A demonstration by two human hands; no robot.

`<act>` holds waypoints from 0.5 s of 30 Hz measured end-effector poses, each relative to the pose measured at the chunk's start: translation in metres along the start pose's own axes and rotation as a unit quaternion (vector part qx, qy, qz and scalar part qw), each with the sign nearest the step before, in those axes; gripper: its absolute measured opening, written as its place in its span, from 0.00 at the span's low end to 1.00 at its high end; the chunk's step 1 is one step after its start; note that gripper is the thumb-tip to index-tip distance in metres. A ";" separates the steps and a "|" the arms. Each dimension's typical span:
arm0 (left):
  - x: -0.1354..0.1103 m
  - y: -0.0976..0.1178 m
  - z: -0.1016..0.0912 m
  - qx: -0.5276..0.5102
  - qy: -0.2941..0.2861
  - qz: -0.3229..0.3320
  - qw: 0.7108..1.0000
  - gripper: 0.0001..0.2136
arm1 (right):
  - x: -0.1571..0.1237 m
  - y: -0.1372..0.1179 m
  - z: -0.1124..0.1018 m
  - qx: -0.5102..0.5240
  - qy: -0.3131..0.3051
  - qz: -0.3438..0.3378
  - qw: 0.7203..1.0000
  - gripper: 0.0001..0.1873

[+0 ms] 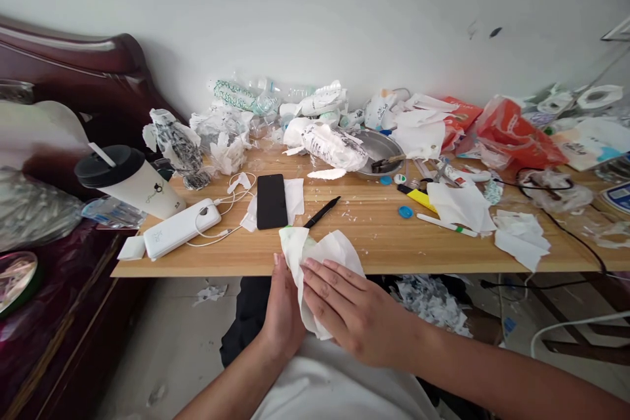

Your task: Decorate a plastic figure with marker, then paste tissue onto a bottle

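Note:
Both my hands meet at the near edge of a wooden table (374, 236), with a crumpled white tissue (322, 254) pressed between them. My left hand (281, 308) lies under the tissue, palm toward it. My right hand (352, 312) lies over it with the fingers together and pressing on the paper. Just beyond the tissue lie a black pen (322, 212) and a black phone (272, 201), face up on a white tissue.
A white power bank (181, 228) with a white cable and a lidded paper cup (130, 182) sit at the table's left. Crushed bottles, wrappers, a metal bowl (378, 144), tissues and red bags crowd the back and right. A dark headboard stands left. Paper scraps lie on the floor.

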State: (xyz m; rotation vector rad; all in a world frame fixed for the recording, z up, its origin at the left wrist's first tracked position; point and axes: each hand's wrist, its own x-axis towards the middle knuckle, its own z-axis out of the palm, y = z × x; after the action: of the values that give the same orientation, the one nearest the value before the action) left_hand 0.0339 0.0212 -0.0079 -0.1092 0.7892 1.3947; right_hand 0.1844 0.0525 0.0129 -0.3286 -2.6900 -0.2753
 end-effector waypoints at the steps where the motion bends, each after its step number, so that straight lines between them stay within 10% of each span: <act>1: -0.001 0.000 -0.001 0.000 -0.007 -0.019 1.000 0.26 | 0.000 -0.001 0.001 0.009 -0.005 -0.002 1.000 0.21; 8: 0.001 0.000 -0.004 0.022 -0.043 -0.030 0.998 0.29 | 0.004 0.011 -0.027 0.171 -0.074 0.027 0.982 0.34; 15: 0.004 -0.005 -0.007 0.029 -0.084 -0.018 0.996 0.28 | 0.007 0.026 -0.035 0.136 -0.049 0.068 0.987 0.16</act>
State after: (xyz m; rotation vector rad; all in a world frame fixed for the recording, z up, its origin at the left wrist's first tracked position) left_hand 0.0350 0.0197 -0.0169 0.0387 0.6851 1.3272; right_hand 0.1984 0.0702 0.0510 -0.4494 -2.7388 0.1521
